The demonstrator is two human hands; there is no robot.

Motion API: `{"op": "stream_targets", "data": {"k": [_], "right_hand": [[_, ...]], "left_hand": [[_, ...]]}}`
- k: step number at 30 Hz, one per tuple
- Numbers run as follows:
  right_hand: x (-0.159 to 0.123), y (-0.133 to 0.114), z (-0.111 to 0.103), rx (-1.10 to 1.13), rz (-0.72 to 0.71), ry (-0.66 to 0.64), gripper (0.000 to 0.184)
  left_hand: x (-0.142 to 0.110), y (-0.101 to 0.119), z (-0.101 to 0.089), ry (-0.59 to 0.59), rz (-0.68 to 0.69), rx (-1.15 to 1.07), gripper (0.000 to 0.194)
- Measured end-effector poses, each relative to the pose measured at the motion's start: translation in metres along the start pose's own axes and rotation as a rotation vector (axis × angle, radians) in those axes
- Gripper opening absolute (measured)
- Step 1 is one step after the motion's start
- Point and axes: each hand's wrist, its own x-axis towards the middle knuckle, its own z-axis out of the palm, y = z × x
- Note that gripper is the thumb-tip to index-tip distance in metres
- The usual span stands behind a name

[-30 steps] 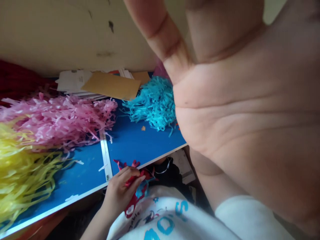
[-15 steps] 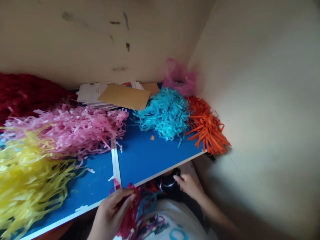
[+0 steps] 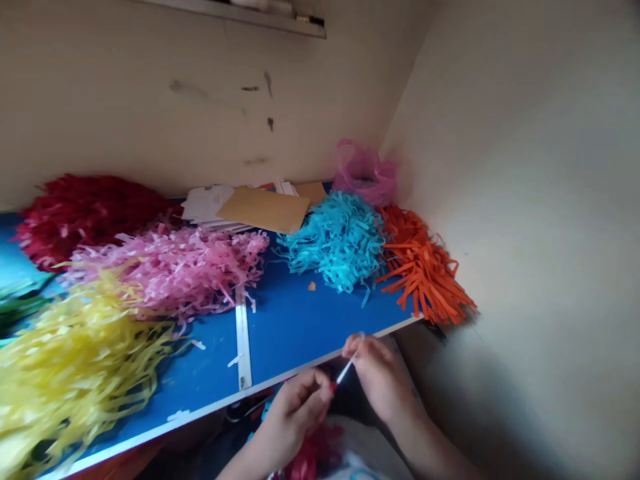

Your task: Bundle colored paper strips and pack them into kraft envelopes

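My left hand (image 3: 306, 400) is closed in a pinch on a dark pink streamer bundle (image 3: 310, 453), whose loose strips hang below over my lap, partly hidden by the hand. From the pinched tip a thin white strip (image 3: 347, 368) runs up to the right, looking pulled straight. Its upper end sits in the closed fingers of my right hand (image 3: 375, 367). Both hands are in front of the edge of the blue table (image 3: 300, 327), close to each other.
Heaps of yellow (image 3: 85, 360), pink (image 3: 175, 267), dark red (image 3: 95, 217), light blue (image 3: 340, 243) and orange (image 3: 425, 267) streamers lie on the table. Behind them are a brown envelope (image 3: 265, 208), white papers (image 3: 205, 203) and a pink plastic bag (image 3: 365, 177). A wall (image 3: 540, 233) rises at right.
My hands have come together from apart. The left moved right with the dark pink streamers; the right moved up and now grips the white strip. The view has tilted up and shifted left.
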Motion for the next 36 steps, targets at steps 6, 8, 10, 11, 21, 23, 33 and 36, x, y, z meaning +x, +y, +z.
{"op": "stream_targets", "data": {"k": [6,8,10,11,21,23,33,36], "right_hand": [[0.06,-0.044,-0.003,0.523,0.196,0.041,0.021],[0.073,-0.052,0.001,0.559,0.201,-0.007,0.021],[0.081,-0.058,0.008,0.555,0.199,-0.065,0.019],[0.083,-0.06,0.012,0.534,0.185,-0.085,0.018],[0.026,-0.021,0.068,-0.647,-0.236,-0.455,0.018],[0.011,-0.003,0.078,-0.708,-0.258,-0.452,0.023],[0.002,0.001,0.075,-0.777,-0.301,-0.397,0.024],[0.002,0.003,0.076,-0.779,-0.291,-0.395,0.023]], "left_hand": [[-0.024,-0.02,-0.033,0.153,0.028,0.364,0.039],[-0.027,-0.026,-0.035,0.155,0.021,0.406,0.037],[-0.029,-0.029,-0.035,0.159,0.006,0.452,0.033],[-0.031,-0.029,-0.035,0.16,-0.008,0.481,0.03],[-0.044,-0.002,-0.05,0.607,0.121,-0.221,0.025],[-0.035,-0.002,-0.048,0.627,-0.001,-0.577,0.033],[-0.026,0.004,-0.039,0.551,-0.014,-0.846,0.035],[-0.026,0.003,-0.037,0.531,-0.012,-0.834,0.035]]}}
